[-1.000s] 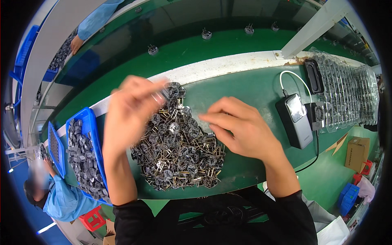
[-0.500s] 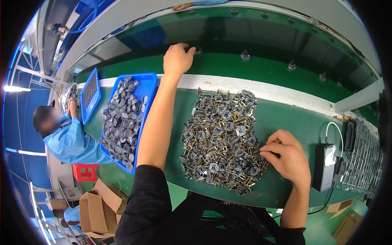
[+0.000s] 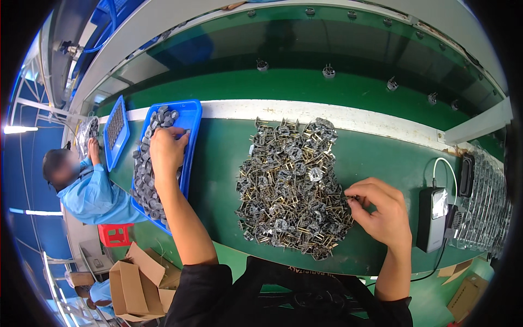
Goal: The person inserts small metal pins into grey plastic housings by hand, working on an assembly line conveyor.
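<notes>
My left hand is over the blue tray, its fingers closed at a small grey piece by the fingertips. Grey plastic caps fill much of that tray, partly hidden under my hand and forearm. At the right edge of a big heap of metal-pinned plug inserts, my right hand pinches one dark insert between thumb and fingers. Across the green belt beyond the bench stand several spaced-out grey plug pieces, the nearest to the left being a plug piece.
A white rail separates bench and belt. On the right lie a black-and-grey power bank with cables and stacked clear plastic trays. A person in blue works at the left beside another blue tray. Cardboard boxes stand below.
My left hand has come back from the belt to the blue tray on the left, and a plug piece now shows on the belt where it was. My right hand stays by the heap.
</notes>
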### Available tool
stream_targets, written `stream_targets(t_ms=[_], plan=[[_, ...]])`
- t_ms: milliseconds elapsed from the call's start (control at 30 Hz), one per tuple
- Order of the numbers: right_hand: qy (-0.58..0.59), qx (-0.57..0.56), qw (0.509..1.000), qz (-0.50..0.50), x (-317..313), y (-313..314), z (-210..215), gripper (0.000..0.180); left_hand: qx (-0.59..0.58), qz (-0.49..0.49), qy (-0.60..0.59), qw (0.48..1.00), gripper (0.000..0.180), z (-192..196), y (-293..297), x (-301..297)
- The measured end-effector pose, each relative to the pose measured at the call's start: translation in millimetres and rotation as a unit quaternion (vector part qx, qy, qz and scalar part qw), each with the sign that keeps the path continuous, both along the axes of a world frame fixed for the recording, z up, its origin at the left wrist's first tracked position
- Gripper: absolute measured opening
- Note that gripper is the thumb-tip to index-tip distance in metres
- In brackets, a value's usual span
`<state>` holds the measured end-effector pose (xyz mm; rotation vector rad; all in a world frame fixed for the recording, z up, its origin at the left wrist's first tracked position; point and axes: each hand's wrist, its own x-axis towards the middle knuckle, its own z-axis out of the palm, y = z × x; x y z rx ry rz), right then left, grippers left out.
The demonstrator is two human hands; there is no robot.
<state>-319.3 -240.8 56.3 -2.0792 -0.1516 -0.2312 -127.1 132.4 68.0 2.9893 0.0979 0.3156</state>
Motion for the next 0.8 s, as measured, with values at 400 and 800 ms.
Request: stream_targets(t_ms=[400, 800], plan=[[-0.040, 0.012, 0.999, -0.016, 0.2, 0.2, -7.9, 0.016, -0.022, -0.039, -0.083, 0.996, 0.032, -0.4, -6.3, 6.0], [-0.139, 0.135, 0.980, -0.054, 4.1, 14.3, 3.4, 0.017, -0.471, -0.334, 0.185, 0.795, 0.042, 20.3, -145.3, -87.7]])
